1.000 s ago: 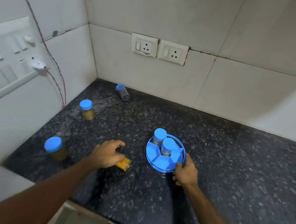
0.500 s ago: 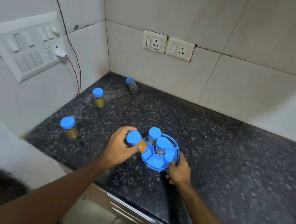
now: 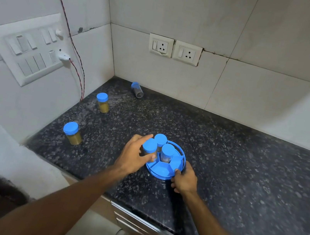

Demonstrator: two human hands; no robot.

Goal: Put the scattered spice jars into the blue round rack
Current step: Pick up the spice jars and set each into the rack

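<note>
The blue round rack [image 3: 163,171] stands on the dark granite counter. Two blue-lidded jars stand upright in its far compartments, one at the back [image 3: 160,139] and one nearer the middle [image 3: 167,152]. My left hand [image 3: 134,155] grips a third jar of yellow spice [image 3: 149,149], upright in the rack's left compartment. My right hand [image 3: 184,180] holds the rack's near right rim. Loose on the counter are a yellow jar at the left edge [image 3: 72,133], another further back [image 3: 102,102], and a jar lying on its side by the back wall [image 3: 137,89].
Tiled walls close off the counter at the back and left. A switch panel [image 3: 33,47] with a plugged-in red wire [image 3: 79,77] hangs on the left wall. Two sockets [image 3: 174,49] sit on the back wall. The counter's front edge runs just below my wrists.
My left hand picked the yellow jar up off the counter, carried it right and stood it in the rack's left compartment. My right hand stayed on the rack's rim.
</note>
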